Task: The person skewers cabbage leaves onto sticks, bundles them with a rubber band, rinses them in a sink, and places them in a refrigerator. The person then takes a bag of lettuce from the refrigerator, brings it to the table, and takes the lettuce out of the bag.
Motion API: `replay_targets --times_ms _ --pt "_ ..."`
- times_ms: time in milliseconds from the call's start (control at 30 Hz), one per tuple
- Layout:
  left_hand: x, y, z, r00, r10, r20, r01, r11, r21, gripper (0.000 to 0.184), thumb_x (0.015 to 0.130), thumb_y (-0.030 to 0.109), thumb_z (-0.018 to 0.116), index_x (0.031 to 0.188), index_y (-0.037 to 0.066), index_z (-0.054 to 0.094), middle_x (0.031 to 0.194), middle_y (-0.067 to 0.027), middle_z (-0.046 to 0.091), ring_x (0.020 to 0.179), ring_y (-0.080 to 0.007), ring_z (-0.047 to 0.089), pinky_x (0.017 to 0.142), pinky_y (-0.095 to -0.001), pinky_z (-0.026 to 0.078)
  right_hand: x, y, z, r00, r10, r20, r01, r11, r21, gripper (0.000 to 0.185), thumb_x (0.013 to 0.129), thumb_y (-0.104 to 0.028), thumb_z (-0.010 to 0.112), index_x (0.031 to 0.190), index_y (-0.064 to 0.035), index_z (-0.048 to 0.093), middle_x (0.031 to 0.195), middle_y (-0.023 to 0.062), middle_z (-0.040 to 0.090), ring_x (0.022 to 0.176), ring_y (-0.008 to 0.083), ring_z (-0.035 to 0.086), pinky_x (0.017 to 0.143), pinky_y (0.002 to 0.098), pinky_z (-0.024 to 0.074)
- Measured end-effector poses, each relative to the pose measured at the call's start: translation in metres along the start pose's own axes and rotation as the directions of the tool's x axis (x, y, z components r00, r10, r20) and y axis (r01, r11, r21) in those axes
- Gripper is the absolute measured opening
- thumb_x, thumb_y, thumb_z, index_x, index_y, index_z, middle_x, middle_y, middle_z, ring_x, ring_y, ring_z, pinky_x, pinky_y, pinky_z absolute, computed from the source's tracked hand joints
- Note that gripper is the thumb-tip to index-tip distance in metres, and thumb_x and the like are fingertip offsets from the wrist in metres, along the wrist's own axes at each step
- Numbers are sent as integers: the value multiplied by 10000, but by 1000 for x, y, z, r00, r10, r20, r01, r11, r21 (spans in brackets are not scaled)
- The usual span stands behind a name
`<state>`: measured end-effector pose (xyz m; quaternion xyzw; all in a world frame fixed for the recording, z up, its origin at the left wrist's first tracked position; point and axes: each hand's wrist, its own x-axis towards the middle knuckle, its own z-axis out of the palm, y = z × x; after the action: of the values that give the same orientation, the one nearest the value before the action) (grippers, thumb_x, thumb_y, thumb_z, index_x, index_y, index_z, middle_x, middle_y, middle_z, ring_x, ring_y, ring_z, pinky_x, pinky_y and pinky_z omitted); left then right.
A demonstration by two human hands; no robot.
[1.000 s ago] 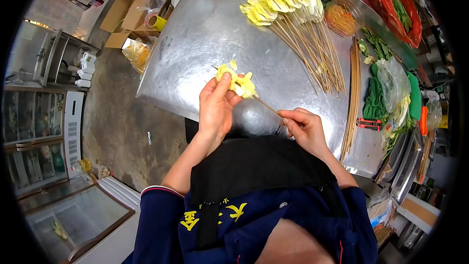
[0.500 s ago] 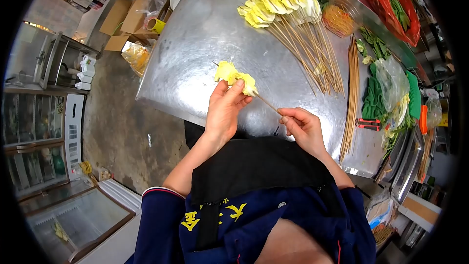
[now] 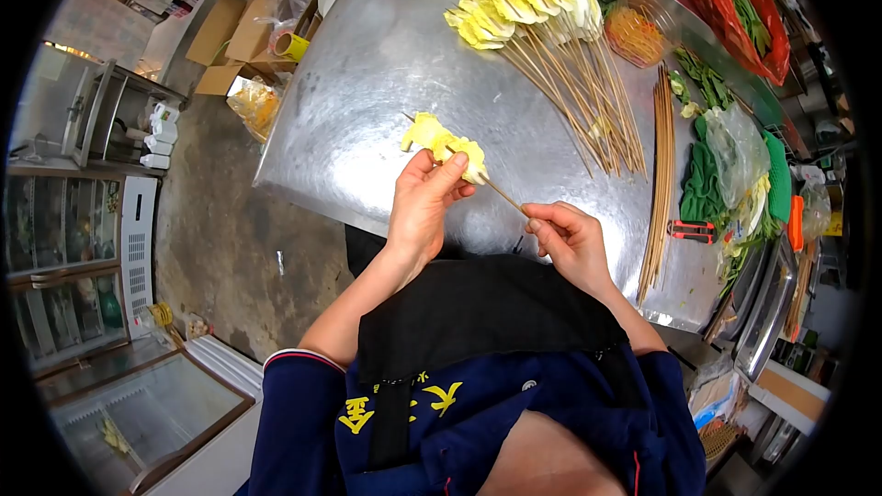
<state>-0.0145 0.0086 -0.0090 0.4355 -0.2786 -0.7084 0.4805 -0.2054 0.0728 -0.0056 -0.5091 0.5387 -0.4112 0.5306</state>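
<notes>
My left hand (image 3: 425, 197) is closed on yellow cabbage leaves (image 3: 425, 131), its thumb pressing the nearer piece. A wooden skewer (image 3: 501, 193) runs through the leaves, its tip showing past the far piece. The skewer's near end is pinched in my right hand (image 3: 565, 234), between thumb and fingers. Beyond my hands, a pile of finished-looking cabbage skewers (image 3: 528, 5) lies on the steel table (image 3: 367, 73), sticks pointing toward me. A bundle of bare skewers (image 3: 658, 193) lies to the right of my right hand.
Right of the bare skewers are a red-and-black tool (image 3: 691, 231), a green cloth (image 3: 703, 179) and a clear plastic bag (image 3: 738, 156). A plastic tub (image 3: 637, 35) and a red bag (image 3: 735, 23) of greens stand at the back. Cardboard boxes (image 3: 241, 32) are on the left.
The cabbage pieces on the skewer have shifted very slightly, with the left thumb a little farther along the nearer leaf. Both hands keep their hold.
</notes>
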Motion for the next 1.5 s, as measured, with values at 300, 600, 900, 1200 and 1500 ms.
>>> replay_targets --times_ms 300,600,900,1200,1500 --pt "0 10 4 999 -40 -31 40 999 -6 209 890 241 535 1022 80 551 950 -52 609 898 -151 581 777 -303 442 3 -3 2 1000 1 -13 -1 1000 -2 179 838 8 547 1001 -3 621 790 42 576 609 61 545 528 186 457" --pt "15 21 -16 983 148 -106 -155 987 -54 296 901 293 506 1063 47 535 984 -118 618 884 -193 603 786 -351 492 2 -1 -7 999 52 8 -52 999 -14 201 817 -21 592 1015 12 601 804 42 594 676 79 564 603 205 466" --pt "37 60 -37 955 276 -111 -281 959 -32 561 911 399 445 1250 -39 356 1183 -215 480 1064 -258 514 873 -385 454 -12 19 -29 990 27 -138 -44 991 -124 153 843 -45 567 968 30 614 774 25 591 680 69 537 611 204 443" --pt "28 2 -105 660 594 -460 -395 795 461 254 895 209 522 1026 -7 528 998 -77 558 886 -149 542 715 -254 455 15 25 -43 943 -114 -313 93 992 -79 241 845 -8 528 1077 19 584 847 64 606 711 85 554 635 200 448" --pt "29 -34 -130 548 809 -212 -194 370 908 183 849 124 544 977 -6 544 933 -100 528 779 -185 533 636 -276 444 59 29 -71 868 -173 -466 105 980 -167 232 867 -26 488 1074 0 589 889 76 641 815 115 619 657 231 476"
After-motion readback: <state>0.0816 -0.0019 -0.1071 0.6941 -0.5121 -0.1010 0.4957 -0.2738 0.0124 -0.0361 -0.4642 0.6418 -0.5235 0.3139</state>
